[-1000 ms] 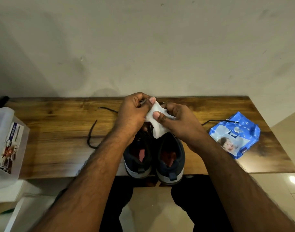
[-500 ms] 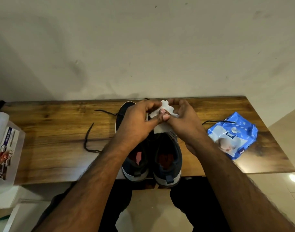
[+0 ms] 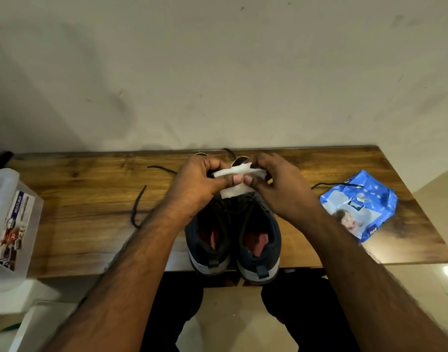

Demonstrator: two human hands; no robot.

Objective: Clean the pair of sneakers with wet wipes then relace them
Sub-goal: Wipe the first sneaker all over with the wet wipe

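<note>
Navy sneakers [image 3: 233, 235] upright, wipe [image 3: 234, 182] above.

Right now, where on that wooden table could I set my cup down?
Barest patch: the table between the plastic box and the loose lace. A smaller one lies between the sneakers and the wipes pack. The middle is crowded: both hands hold a wipe there.

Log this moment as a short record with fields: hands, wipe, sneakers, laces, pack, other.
hands: left hand and right hand both pinch the wipe
wipe: white wet wipe, held above the sneakers
sneakers: dark pair side by side on the wooden table, heels toward the person
laces: loose black lace lying left of them
pack: blue wipes pack at right
other: clear plastic box at left
</note>
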